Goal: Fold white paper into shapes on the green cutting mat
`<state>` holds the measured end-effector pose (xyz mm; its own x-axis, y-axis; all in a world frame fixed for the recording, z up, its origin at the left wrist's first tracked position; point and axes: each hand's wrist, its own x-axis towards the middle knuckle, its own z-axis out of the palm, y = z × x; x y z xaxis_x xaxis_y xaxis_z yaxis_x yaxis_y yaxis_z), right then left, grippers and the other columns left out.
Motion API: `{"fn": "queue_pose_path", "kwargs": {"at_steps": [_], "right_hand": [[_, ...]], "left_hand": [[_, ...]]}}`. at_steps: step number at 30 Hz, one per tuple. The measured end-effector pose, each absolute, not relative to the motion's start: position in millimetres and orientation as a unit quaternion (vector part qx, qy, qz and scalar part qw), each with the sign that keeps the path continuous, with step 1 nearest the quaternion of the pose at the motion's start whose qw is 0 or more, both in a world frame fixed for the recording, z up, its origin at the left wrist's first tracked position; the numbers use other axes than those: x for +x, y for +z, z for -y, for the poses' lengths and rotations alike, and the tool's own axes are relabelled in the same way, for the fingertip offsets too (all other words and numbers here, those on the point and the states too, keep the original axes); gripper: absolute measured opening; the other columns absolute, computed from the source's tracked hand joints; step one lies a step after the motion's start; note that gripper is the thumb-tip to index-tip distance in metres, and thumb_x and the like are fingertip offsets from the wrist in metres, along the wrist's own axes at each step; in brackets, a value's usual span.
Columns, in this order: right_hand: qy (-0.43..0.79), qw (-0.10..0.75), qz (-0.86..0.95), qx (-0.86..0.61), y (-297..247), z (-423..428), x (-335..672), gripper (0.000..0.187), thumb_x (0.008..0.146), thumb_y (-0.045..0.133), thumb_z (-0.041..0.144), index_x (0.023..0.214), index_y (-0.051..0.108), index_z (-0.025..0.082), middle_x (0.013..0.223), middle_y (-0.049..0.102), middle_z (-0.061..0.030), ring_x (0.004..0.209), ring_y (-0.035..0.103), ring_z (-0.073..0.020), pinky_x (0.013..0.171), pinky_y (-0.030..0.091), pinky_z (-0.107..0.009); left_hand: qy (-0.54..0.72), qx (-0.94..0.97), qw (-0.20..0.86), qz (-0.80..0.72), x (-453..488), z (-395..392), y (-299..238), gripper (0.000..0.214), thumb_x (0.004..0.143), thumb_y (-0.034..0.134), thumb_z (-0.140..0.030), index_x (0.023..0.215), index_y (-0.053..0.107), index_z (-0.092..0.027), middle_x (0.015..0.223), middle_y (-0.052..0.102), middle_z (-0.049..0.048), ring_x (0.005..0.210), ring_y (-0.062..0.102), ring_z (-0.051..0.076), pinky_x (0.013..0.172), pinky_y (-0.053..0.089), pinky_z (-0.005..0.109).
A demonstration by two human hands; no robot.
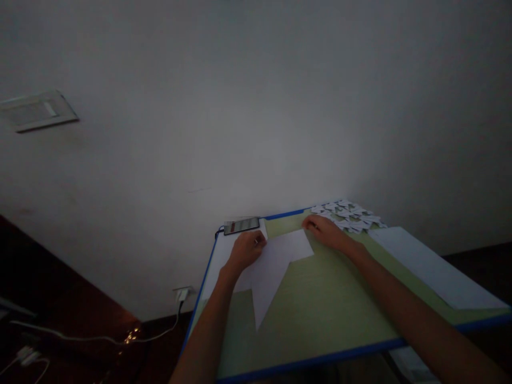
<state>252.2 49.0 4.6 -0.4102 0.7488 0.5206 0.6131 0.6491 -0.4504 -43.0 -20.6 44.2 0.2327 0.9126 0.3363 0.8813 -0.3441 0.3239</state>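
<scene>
A white sheet of paper (276,266), partly folded to a point that faces me, lies on a green table (320,314) with a blue edge. My left hand (245,249) rests on the sheet's upper left part with its fingers curled and pressed onto the paper. My right hand (326,231) presses down on the sheet's upper right corner, fingers close together. A heap of small folded white paper pieces (348,214) lies just beyond my right hand at the table's far edge.
A dark phone (241,225) lies at the far left corner of the table. White sheets (428,264) lie along the right side. A pale wall stands behind, with a charger and cable (181,295) plugged in low down and a plate (38,110) high up.
</scene>
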Motion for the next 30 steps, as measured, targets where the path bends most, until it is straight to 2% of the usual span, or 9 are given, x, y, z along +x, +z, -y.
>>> {"fn": "queue_pose_path", "kwargs": {"at_steps": [3, 7, 11, 17, 20, 25, 30], "right_hand": [[0.091, 0.378, 0.833, -0.393, 8.7, -40.7, 241.7, 0.028, 0.097, 0.048, 0.024, 0.114, 0.068, 0.016, 0.108, 0.073, -0.0115, 0.098, 0.066, -0.0219, 0.090, 0.049, -0.035], [0.068, 0.335, 0.871, -0.353, 11.9, -25.0, 221.6, 0.027, 0.099, 0.052, 0.032, 0.114, 0.071, 0.019, 0.114, 0.074, -0.0108, 0.107, 0.065, -0.0244, 0.097, 0.046, -0.040], [0.049, 0.275, 0.889, -0.363, 14.2, -13.6, 208.0, 0.023, 0.099, 0.053, 0.029, 0.108, 0.072, 0.021, 0.110, 0.075, -0.0092, 0.107, 0.065, -0.0245, 0.092, 0.043, -0.039], [0.000, 0.254, 0.902, -0.349, 17.7, -5.9, 197.8, 0.017, 0.100, 0.056, 0.028, 0.103, 0.071, 0.020, 0.104, 0.075, -0.0062, 0.102, 0.065, -0.0228, 0.085, 0.036, -0.036], [-0.024, 0.250, 0.908, -0.335, 18.3, -0.2, 191.7, 0.018, 0.100, 0.056, 0.029, 0.101, 0.071, 0.020, 0.100, 0.076, -0.0066, 0.099, 0.064, -0.0222, 0.085, 0.034, -0.037], [-0.045, 0.258, 0.908, -0.328, 20.4, 7.7, 186.6, 0.018, 0.101, 0.054, 0.027, 0.097, 0.070, 0.019, 0.097, 0.076, -0.0069, 0.096, 0.063, -0.0216, 0.086, 0.031, -0.038], [-0.049, 0.276, 0.907, -0.315, 23.1, 8.3, 188.0, 0.018, 0.101, 0.053, 0.023, 0.097, 0.071, 0.021, 0.097, 0.076, -0.0068, 0.095, 0.063, -0.0214, 0.086, 0.030, -0.039]], "left_hand": [[0.237, 0.784, 0.037, -0.572, -41.0, 22.3, 45.1, 0.011, 0.084, 0.062, -0.019, 0.083, 0.073, -0.020, 0.086, 0.075, 0.0040, 0.080, 0.065, 0.018, 0.073, 0.044, 0.028], [0.225, 0.790, 0.033, -0.569, -37.4, 25.5, 47.1, 0.011, 0.086, 0.062, -0.020, 0.085, 0.073, -0.020, 0.089, 0.076, 0.0039, 0.083, 0.066, 0.018, 0.074, 0.044, 0.028], [0.197, 0.797, 0.016, -0.571, -33.7, 29.2, 48.5, 0.012, 0.087, 0.061, -0.021, 0.088, 0.073, -0.020, 0.093, 0.076, 0.0044, 0.086, 0.067, 0.019, 0.076, 0.046, 0.029], [0.168, 0.830, -0.035, -0.530, -18.2, 37.2, 44.7, 0.019, 0.093, 0.055, -0.025, 0.103, 0.071, -0.020, 0.105, 0.075, 0.0073, 0.099, 0.067, 0.022, 0.088, 0.048, 0.033], [0.159, 0.840, -0.045, -0.517, -7.4, 40.9, 42.7, 0.020, 0.094, 0.052, -0.022, 0.101, 0.070, -0.020, 0.102, 0.075, 0.0079, 0.097, 0.068, 0.022, 0.087, 0.048, 0.031], [0.172, 0.820, -0.041, -0.545, -1.1, 43.8, 44.0, 0.012, 0.087, 0.059, -0.024, 0.094, 0.069, -0.022, 0.097, 0.075, 0.0048, 0.091, 0.068, 0.021, 0.081, 0.048, 0.030], [0.168, 0.812, -0.037, -0.558, -6.4, 43.3, 48.2, 0.011, 0.087, 0.060, -0.026, 0.090, 0.069, -0.023, 0.091, 0.075, 0.0031, 0.086, 0.067, 0.020, 0.076, 0.045, 0.028]]}}
